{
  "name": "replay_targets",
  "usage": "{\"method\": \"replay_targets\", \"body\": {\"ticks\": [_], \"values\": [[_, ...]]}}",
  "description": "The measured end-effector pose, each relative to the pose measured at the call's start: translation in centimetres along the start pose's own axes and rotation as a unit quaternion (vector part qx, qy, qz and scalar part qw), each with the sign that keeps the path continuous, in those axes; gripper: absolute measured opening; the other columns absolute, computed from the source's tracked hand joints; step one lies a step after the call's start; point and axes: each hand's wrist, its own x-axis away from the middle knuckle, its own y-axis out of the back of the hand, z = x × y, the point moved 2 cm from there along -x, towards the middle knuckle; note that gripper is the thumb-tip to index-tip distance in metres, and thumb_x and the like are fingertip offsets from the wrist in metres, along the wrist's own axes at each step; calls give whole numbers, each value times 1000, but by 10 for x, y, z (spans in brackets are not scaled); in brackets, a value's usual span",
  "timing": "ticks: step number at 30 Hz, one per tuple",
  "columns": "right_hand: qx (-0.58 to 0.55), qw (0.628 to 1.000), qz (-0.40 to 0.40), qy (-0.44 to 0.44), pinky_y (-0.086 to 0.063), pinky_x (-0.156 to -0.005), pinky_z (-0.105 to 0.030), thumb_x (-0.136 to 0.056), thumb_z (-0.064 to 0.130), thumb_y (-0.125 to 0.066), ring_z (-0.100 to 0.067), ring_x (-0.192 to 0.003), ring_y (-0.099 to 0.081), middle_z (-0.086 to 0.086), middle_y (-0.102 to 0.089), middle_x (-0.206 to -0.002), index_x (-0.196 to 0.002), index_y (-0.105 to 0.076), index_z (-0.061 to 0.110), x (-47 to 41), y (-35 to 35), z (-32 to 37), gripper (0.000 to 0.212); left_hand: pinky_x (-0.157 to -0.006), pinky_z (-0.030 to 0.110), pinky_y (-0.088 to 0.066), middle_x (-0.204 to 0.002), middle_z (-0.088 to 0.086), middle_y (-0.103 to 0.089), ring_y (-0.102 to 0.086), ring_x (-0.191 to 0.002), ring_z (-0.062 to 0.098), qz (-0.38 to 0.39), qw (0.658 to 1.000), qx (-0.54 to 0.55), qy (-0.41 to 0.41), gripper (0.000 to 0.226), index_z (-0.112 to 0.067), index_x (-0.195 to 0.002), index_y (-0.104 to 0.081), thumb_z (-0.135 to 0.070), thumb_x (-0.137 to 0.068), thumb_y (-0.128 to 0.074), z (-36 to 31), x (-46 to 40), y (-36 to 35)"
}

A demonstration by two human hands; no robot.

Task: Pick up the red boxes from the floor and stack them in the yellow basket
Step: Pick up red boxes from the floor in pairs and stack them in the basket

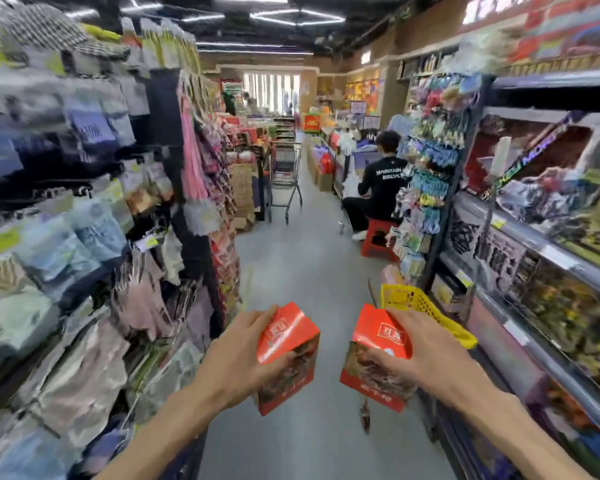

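I hold one red box in each hand, raised in front of me over the aisle floor. My left hand [238,358] grips a red box [291,355] from its left side, the box tilted with its top toward the right. My right hand [418,351] grips the other red box [374,368] from its right side. The yellow basket [426,311], a perforated plastic one, shows just behind my right hand at the right side of the aisle; its lower part is hidden by the hand and box.
Racks of packaged clothing [66,220] line the left. Shelves of boxed goods [541,220] line the right. A person in black [378,188] sits on a red stool [378,239] ahead on the right. A shopping cart [284,174] stands farther down the grey aisle floor [302,265].
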Motion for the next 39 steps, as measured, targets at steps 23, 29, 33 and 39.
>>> {"method": "replay_targets", "body": {"ticks": [23, 29, 33, 39], "values": [[45, 980, -41, -189, -43, -86, -26, -71, 89, -45, -5, -111, -45, 19, -45, -118, -141, -33, 38, -528, -66, -196, 87, -101, 31, -42, -139, -15, -45, -42, -128, 8, 99, 975, 54, -190, 86, -32, -150, -33, -77, -79, -52, 172, -663, -152], [75, 951, -65, -294, -40, -94, -29, -70, 90, -41, -9, -122, -43, 13, -45, -132, -146, -31, 32, -582, -66, -290, 95, -100, 30, -39, -143, -10, -45, -45, -129, 14, 144, 937, 81, -307, 87, -31, -152, -32, -76, -80, -51, 121, -818, -240], [97, 921, -85, -367, -43, -99, -36, -68, 92, -41, -12, -125, -43, 10, -47, -136, -145, -34, 31, -600, -76, -363, 99, -103, 24, -33, -140, -7, -48, -43, -126, 13, 189, 898, 94, -386, 89, -27, -151, -36, -75, -78, -54, 73, -897, -315], [110, 872, -98, -466, -42, -102, -34, -69, 90, -40, -12, -131, -39, 9, -43, -143, -147, -33, 28, -612, -87, -433, 100, -106, 32, -39, -147, -9, -41, -38, -132, 13, 254, 830, 105, -486, 89, -32, -153, -28, -74, -80, -56, -2, -972, -406]]}}
